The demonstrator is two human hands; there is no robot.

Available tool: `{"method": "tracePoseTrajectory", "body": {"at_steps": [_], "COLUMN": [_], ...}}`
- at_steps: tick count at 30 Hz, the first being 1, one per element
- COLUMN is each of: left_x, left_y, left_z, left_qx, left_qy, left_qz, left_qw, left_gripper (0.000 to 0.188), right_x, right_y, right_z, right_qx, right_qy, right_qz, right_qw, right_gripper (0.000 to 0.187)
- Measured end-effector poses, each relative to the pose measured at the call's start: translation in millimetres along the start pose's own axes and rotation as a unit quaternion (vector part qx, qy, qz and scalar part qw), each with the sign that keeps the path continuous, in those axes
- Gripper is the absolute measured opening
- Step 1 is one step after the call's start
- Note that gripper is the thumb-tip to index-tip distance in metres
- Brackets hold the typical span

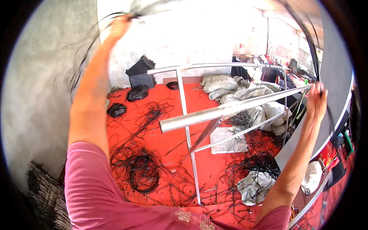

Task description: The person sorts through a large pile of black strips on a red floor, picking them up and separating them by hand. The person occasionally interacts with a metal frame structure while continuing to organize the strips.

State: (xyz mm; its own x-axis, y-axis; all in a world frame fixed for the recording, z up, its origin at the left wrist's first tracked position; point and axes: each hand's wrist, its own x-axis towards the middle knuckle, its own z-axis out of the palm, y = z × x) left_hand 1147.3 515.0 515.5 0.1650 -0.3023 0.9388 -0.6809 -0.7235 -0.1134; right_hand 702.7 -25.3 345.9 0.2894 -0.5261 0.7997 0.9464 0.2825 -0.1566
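My left hand (119, 26) is raised high at the upper left, closed around a bunch of thin dark strands (82, 57) that blur and trail down beside my forearm. My right hand (316, 100) is up at the right, fingers closed on a long dark strand (311, 50) that arcs up and over toward the top of the picture. Between my arms stands a metal rack (214, 112) of silver bars, its nearest bar running from centre to just left of my right hand. Both arms wear pink sleeves.
Below lies a red floor covering (168, 115) strewn with coils of black strands (140, 172). White sacks (226, 86) are piled behind the rack, another sack (255, 186) lies at the lower right. Black bundles (137, 93) sit by the grey wall (34, 96). A dark woven pile (44, 188) is at lower left.
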Motion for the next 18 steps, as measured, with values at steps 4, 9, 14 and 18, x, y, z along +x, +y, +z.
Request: {"method": "tracePoseTrajectory", "body": {"at_steps": [4, 9, 14, 18], "left_x": [-25, -110, -151, -158], "left_y": [66, 101, 59, 32], "left_z": [120, 199, 257, 284], "left_qx": [0.111, 0.076, -0.085, -0.258], "left_qy": [-0.166, -0.231, -0.127, -0.170], "left_qz": [0.118, 0.052, 0.191, 0.184], "left_qw": [0.973, 0.969, 0.970, 0.933], "left_gripper": [0.024, 0.023, 0.025, 0.016], "right_x": [-82, -261, -386, -477], "right_y": [-21, -64, 34, 204], "right_z": [-149, -248, -170, -86], "right_qx": [-0.091, -0.183, -0.098, 0.036], "right_qy": [0.318, 0.344, 0.271, 0.266], "right_qz": [-0.009, 0.018, 0.083, 0.303], "right_qw": [0.944, 0.921, 0.954, 0.914], "right_gripper": [0.022, 0.018, 0.064, 0.043]}}
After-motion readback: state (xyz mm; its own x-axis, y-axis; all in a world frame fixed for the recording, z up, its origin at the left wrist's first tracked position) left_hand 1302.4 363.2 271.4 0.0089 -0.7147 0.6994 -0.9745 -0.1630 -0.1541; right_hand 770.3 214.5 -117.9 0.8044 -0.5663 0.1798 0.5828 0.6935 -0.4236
